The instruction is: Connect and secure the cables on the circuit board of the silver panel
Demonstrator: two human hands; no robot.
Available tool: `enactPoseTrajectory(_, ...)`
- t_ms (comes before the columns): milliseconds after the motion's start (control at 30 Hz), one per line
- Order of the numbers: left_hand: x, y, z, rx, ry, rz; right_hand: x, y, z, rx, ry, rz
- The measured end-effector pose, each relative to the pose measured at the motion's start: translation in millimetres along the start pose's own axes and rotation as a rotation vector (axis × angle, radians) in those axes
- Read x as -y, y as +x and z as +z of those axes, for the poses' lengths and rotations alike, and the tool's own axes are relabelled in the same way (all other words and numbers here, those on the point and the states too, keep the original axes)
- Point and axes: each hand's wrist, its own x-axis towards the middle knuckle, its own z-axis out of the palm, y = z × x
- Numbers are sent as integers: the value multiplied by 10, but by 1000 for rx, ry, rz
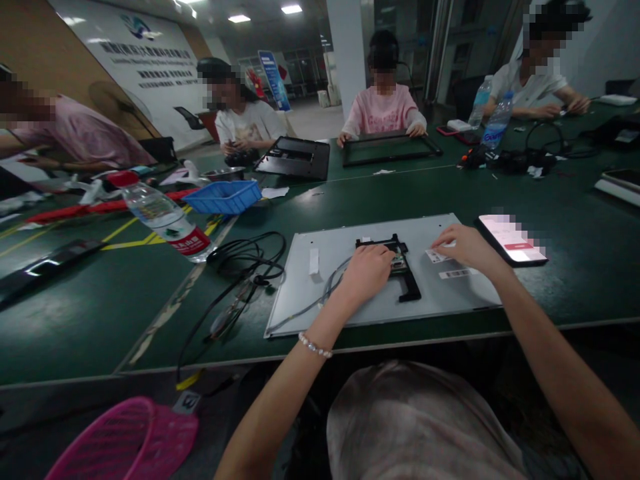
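Note:
A flat light-grey panel (300, 287) lies on the green table in front of me. On its middle rests a black plastic bracket (411, 285) with a small circuit board (399, 263) inside. My left hand (367, 268) is over the bracket, fingers curled down onto its left part and hiding it. A grey cable (327, 291) runs from under that hand to the panel's lower left. My right hand (465, 245) pinches a small white printed label (436, 256) at the panel's right side. Just below it, a barcode label (455, 273) is on the panel.
A lit phone (515, 241) lies right of the panel. To the left are coiled black cables (250, 257), a tilted-looking water bottle (167, 223) and a blue tray (225, 197). Co-workers sit opposite, one holding a black frame (393, 160). A pink basket (145, 440) stands below the table edge.

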Motion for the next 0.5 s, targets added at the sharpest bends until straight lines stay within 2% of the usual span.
enactPoseTrajectory(67,20,-7,10,-6,-28,-2,63,-12,-14,3,99,53)
enactPoseTrajectory(167,39,-13,14,-8,-62,-6,183,-37,4,43,384,138)
enactPoseTrajectory(267,42,-14,8,-10,-70,-9,260,-47,62,87,586,166)
enactPoseTrajectory(400,34,-17,-2,-21,-69,-3,278,-36,136,134,707,182)
enactPoseTrajectory(500,27,-23,-2,-38,-75,0,269,-24,164,150,678,193)
